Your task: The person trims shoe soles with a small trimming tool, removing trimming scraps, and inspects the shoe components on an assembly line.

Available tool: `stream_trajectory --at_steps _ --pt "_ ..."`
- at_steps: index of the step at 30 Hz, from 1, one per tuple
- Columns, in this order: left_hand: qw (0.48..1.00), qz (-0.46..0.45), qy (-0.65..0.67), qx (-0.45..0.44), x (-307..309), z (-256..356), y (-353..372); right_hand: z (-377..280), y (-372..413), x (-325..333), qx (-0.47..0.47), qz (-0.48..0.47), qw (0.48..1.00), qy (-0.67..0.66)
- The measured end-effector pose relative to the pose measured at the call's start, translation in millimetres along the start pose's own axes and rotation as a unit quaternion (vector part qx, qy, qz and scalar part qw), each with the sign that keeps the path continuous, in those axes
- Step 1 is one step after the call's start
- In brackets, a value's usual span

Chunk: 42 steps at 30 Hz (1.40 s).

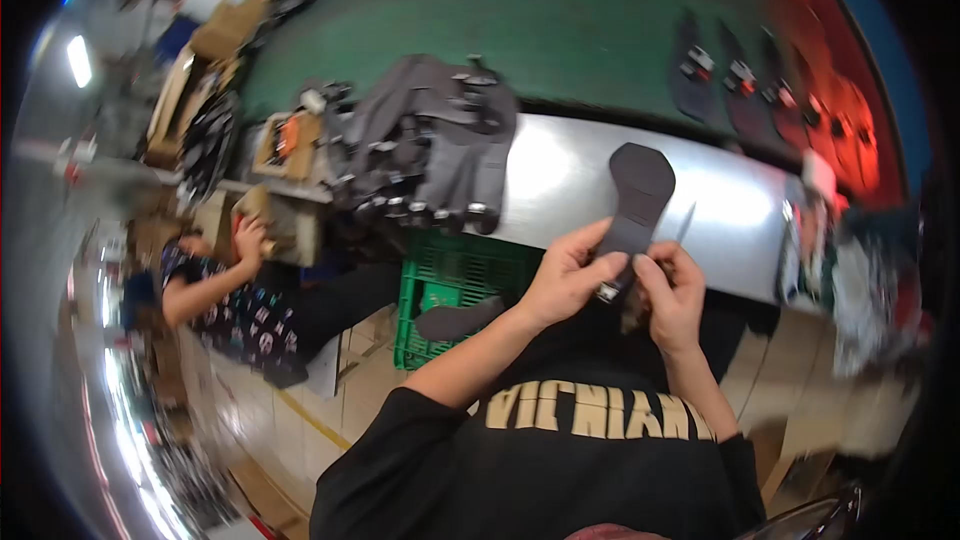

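Note:
A dark grey pad (641,185) with a wide rounded end and a narrower lower end is held up over the bench. My left hand (575,280) grips its narrow part between thumb and fingers. A small shiny buckle-like piece (607,291) shows at the lower end. My right hand (675,295) is closed in a pinch at the pad's right edge, fingertips close to the left thumb. A thin pointed sliver (686,221) shows just above the right fingers.
A shiny metal bench (560,175) borders a green belt surface (590,30). Dark pads with buckles (430,155) are heaped at left; several more (740,75) lie in a row at right. Below stands a green crate (408,325) with a pad (458,320). Another person (245,300) sits at left.

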<state>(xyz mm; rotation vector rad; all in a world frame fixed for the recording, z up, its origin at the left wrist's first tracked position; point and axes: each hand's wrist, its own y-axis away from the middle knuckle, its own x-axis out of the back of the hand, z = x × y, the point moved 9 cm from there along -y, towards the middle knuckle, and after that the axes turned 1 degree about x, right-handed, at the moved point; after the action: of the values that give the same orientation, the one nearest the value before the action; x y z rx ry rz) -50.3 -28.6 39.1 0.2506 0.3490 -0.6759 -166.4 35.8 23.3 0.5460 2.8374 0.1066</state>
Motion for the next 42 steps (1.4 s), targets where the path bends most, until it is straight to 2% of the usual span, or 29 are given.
stream_trajectory --at_steps 1,3,4,5,7,8,9,11,13,15,16,17,18,19,20,21,22,23,26,30,31,33,34,35,37,38,40,41,42 --pt "0.999 0.003 -0.023 -0.029 6 19 0 -7 -2 -10 -0.010 -0.015 1.000 -0.009" --pt "0.996 0.050 -0.066 -0.035 34 65 9 -32 -5 -35 0.052 -0.092 0.994 -0.008" --pt "0.989 0.099 -0.100 -0.047 59 85 14 -40 -7 -36 0.070 -0.097 0.993 -0.003" --pt "0.972 0.150 -0.156 -0.097 84 116 20 -47 -10 -37 0.083 -0.098 0.992 0.003" --pt "0.922 0.280 -0.210 -0.163 143 166 37 -41 -18 -29 0.042 -0.061 0.993 0.097" --pt "0.909 0.323 -0.221 -0.142 172 185 44 -36 -21 -25 0.032 -0.051 0.991 0.118" --pt "0.852 0.324 -0.346 -0.221 204 214 48 -27 -22 -20 0.011 -0.044 0.992 0.120" --pt "0.855 0.436 -0.277 -0.041 262 219 76 -16 -21 -9 -0.014 -0.050 0.992 0.112" --pt "0.749 0.489 -0.417 -0.161 302 234 123 -4 -20 8 -0.023 -0.029 0.993 0.108" --pt "0.765 0.445 -0.450 -0.114 291 207 148 5 -18 27 -0.042 -0.004 0.994 0.105" --pt "0.811 0.401 -0.422 -0.056 285 170 150 6 -19 33 -0.039 0.002 0.994 0.098" --pt "0.851 0.354 -0.389 0.003 278 122 148 10 -19 37 -0.047 0.015 0.996 0.074" --pt "0.849 0.267 -0.455 0.034 274 73 146 13 -20 41 -0.054 0.029 0.997 0.051" --pt "0.881 0.223 -0.393 0.136 281 6 152 14 -21 44 -0.058 0.043 0.997 0.028" --pt "0.854 0.172 -0.475 0.129 264 -33 151 6 -20 37 -0.057 0.046 0.996 0.040" --pt "0.842 0.147 -0.497 0.152 260 -71 154 5 -21 32 -0.041 0.027 0.997 0.066" --pt "0.833 0.129 -0.526 0.115 249 -91 151 5 -21 29 -0.024 0.009 0.995 0.091" --pt "0.814 0.118 -0.561 0.093 241 -106 148 3 -20 26 -0.007 -0.007 0.993 0.117" --pt "0.815 0.105 -0.570 0.030 224 -129 139 -6 -13 13 0.011 -0.015 0.989 0.144" --pt "0.806 0.123 -0.577 -0.052 210 -107 132 4 -2 14 0.015 -0.034 0.990 0.139" --pt "0.808 0.137 -0.568 -0.073 206 -86 128 5 3 14 -0.003 -0.024 0.993 0.114" --pt "0.747 0.106 -0.628 -0.194 172 -20 120 -3 7 6 0.026 -0.062 0.985 0.159" --pt "0.746 0.121 -0.627 -0.189 160 12 117 -4 10 -3 0.018 -0.093 0.988 0.125" --pt "0.745 0.138 -0.627 -0.183 147 43 115 -8 9 -11 0.077 -0.116 0.974 0.179" --pt "0.715 0.154 -0.629 -0.265 111 102 113 -5 12 -35 0.047 -0.185 0.958 0.212" --pt "0.697 0.147 -0.627 -0.314 90 126 110 -14 12 -49 0.066 -0.200 0.953 0.217" --pt "0.666 0.140 -0.606 -0.412 56 157 102 -28 13 -79 0.114 -0.223 0.946 0.206" --pt "0.673 0.142 -0.579 -0.437 46 164 93 -34 14 -91 0.141 -0.231 0.943 0.192" --pt "0.686 0.128 -0.563 -0.443 43 163 77 -24 13 -101 0.121 -0.244 0.952 0.140"
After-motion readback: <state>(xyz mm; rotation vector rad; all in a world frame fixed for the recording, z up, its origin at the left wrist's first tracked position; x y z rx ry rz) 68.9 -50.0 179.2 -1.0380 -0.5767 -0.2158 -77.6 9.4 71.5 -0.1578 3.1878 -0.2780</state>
